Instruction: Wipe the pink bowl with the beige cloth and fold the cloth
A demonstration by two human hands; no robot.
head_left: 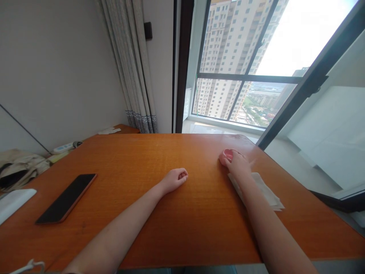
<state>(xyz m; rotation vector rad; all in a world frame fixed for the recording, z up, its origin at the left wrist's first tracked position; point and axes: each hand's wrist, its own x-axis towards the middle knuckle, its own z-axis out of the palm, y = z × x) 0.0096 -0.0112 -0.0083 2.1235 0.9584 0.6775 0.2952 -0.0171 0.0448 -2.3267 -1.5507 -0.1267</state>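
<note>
The pink bowl (224, 156) is best held level, gripped at its side by the half-closed right hand (238, 164), while the left hand (174, 179), well apart, is curled, nothing visibly held

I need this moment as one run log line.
left hand: curled, nothing visible held | right hand: holding pink bowl | under right forearm: pale sheet | on table, left: dark device

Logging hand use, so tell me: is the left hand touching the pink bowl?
No, the right hand is on the pink bowl, while the left hand lies curled on the table, well apart from it.
</note>
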